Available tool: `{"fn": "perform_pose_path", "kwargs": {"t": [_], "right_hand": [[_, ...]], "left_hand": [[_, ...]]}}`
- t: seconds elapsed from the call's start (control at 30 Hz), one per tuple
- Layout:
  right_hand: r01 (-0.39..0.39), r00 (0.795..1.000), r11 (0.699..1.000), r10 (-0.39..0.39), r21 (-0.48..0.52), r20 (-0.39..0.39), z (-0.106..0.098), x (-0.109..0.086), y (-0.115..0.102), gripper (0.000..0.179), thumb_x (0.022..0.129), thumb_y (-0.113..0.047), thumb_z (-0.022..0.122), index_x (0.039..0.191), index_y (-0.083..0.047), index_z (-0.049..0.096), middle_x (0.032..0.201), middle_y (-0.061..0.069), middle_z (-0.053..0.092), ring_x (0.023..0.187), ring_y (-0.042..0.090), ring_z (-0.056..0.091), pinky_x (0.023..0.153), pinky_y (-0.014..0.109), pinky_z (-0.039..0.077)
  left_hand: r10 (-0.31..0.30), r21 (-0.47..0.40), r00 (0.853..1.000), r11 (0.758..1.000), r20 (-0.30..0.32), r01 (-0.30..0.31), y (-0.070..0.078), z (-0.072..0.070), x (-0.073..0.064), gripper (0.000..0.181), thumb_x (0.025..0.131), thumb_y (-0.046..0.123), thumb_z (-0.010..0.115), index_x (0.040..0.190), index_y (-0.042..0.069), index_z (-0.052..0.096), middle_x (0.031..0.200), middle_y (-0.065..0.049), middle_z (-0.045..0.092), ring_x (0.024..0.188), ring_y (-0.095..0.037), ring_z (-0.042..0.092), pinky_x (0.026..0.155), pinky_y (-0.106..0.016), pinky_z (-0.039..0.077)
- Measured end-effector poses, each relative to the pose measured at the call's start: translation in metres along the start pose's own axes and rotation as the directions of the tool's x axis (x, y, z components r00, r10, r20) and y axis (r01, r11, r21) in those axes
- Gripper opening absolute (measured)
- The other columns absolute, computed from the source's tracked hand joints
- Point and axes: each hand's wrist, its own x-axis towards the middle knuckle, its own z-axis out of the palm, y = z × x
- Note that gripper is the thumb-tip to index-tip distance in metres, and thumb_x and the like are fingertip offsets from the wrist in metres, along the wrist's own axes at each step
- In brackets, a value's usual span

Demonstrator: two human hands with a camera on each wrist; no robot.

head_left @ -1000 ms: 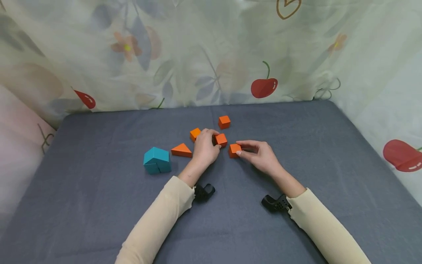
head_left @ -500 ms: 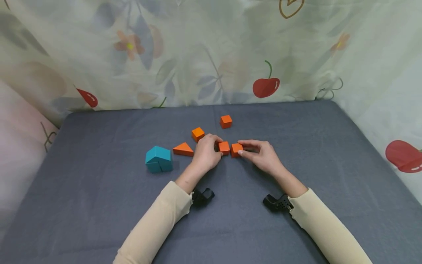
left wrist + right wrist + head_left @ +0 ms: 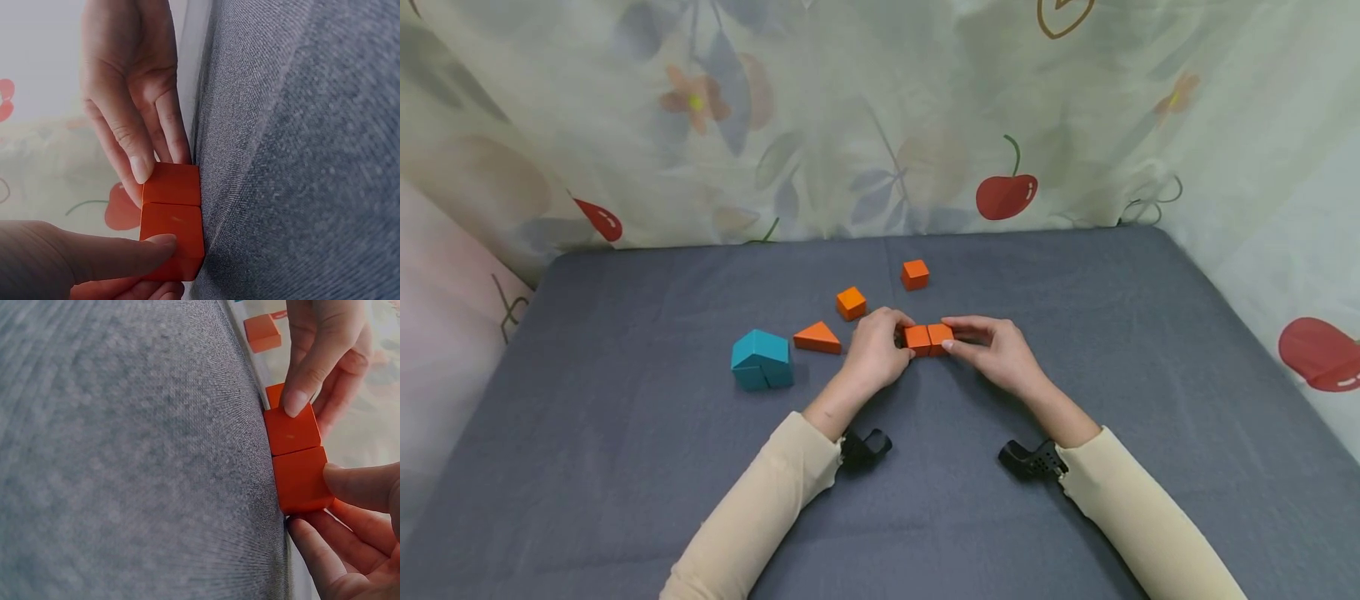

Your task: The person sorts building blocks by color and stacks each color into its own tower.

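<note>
Two orange cubes sit side by side on the grey cloth, their faces meeting at a thin seam. The left cube (image 3: 917, 341) is pinched between thumb and fingers of my left hand (image 3: 878, 350). My right hand (image 3: 996, 354) grips the right cube (image 3: 941, 339) from the other side. In the left wrist view my left thumb (image 3: 125, 255) lies across the nearer cube (image 3: 175, 222). The right wrist view shows my right thumb (image 3: 359, 484) against the side of its cube (image 3: 302, 481), with the other fingers at its far face.
Left of the hands lie an orange triangular block (image 3: 817, 337) and a lighter orange cube (image 3: 851, 303). Another orange cube (image 3: 915, 274) stands behind the pair. A teal group of blocks (image 3: 762, 361) with a peaked top stands further left. A patterned curtain (image 3: 850, 125) borders the table's back.
My left hand has brought its cube nearer and to the right, against the right cube, closing the gap between them. The right hand has stayed almost in place.
</note>
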Motion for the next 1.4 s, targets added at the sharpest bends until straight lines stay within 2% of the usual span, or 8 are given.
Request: {"fn": "perform_pose_path", "kwargs": {"t": [0.47, 0.67, 0.77, 0.97, 1.17, 1.4], "right_hand": [[0.005, 1.0, 1.0, -0.005, 0.014, 0.004, -0.002, 0.001, -0.001, 0.037, 0.09, -0.013, 0.068, 0.126, -0.006, 0.064, 0.124, 0.014, 0.064, 0.113, 0.027, 0.063, 0.09, 0.043, 0.054], [0.007, 1.0, 1.0, -0.007, 0.013, 0.005, -0.002, 0.001, 0.0, 0.038, 0.089, -0.013, 0.069, 0.126, -0.005, 0.063, 0.124, 0.015, 0.065, 0.113, 0.028, 0.063, 0.089, 0.04, 0.055], [0.012, 1.0, 1.0, -0.012, 0.013, 0.008, -0.002, 0.001, 0.001, 0.038, 0.089, -0.013, 0.069, 0.126, -0.005, 0.063, 0.124, 0.014, 0.064, 0.113, 0.027, 0.063, 0.088, 0.04, 0.055], [0.014, 1.0, 1.0, -0.014, 0.0, 0.009, -0.002, 0.001, 0.002, 0.038, 0.09, -0.016, 0.068, 0.127, -0.006, 0.063, 0.125, 0.014, 0.064, 0.114, 0.027, 0.062, 0.09, 0.042, 0.054], [0.012, 1.0, 1.0, -0.012, 0.009, 0.006, -0.001, 0.0, 0.002, 0.039, 0.09, -0.013, 0.069, 0.127, -0.005, 0.063, 0.125, 0.016, 0.063, 0.113, 0.028, 0.063, 0.092, 0.043, 0.053], [0.012, 1.0, 1.0, -0.012, 0.007, 0.001, 0.0, 0.0, 0.002, 0.039, 0.089, -0.013, 0.069, 0.126, -0.005, 0.063, 0.125, 0.016, 0.064, 0.113, 0.028, 0.063, 0.092, 0.043, 0.053]], "left_hand": [[0.031, 0.015, 0.999, 0.999, 0.01, -0.031, 0.0, 0.001, 0.002, 0.038, 0.085, 0.008, 0.073, 0.122, 0.004, 0.063, 0.116, -0.012, 0.061, 0.1, -0.027, 0.058, 0.091, -0.038, 0.051], [0.041, 0.002, 0.998, 0.999, 0.045, -0.041, -0.001, -0.002, 0.001, 0.048, 0.085, 0.021, 0.075, 0.127, 0.004, 0.06, 0.119, -0.012, 0.059, 0.101, -0.026, 0.058, 0.091, -0.038, 0.051], [0.049, -0.027, 0.998, 0.998, 0.039, -0.048, -0.001, -0.008, 0.002, 0.051, 0.087, 0.029, 0.073, 0.129, 0.004, 0.059, 0.123, -0.012, 0.058, 0.106, -0.026, 0.057, 0.092, -0.039, 0.05], [0.076, -0.085, 0.997, 0.993, -0.027, -0.078, -0.003, -0.016, 0.004, 0.051, 0.09, 0.036, 0.067, 0.13, 0.004, 0.059, 0.126, -0.012, 0.056, 0.11, -0.028, 0.056, 0.094, -0.041, 0.049], [0.091, -0.102, 0.99, 0.989, -0.111, -0.103, -0.005, -0.014, 0.004, 0.043, 0.092, 0.026, 0.065, 0.128, 0.003, 0.059, 0.125, -0.013, 0.056, 0.112, -0.029, 0.055, 0.096, -0.042, 0.048], [0.058, -0.115, 0.971, 0.99, -0.232, -0.087, -0.007, -0.012, 0.005, 0.037, 0.091, 0.017, 0.066, 0.125, 0.004, 0.061, 0.13, -0.014, 0.052, 0.12, -0.032, 0.049, 0.101, -0.046, 0.043]]}}
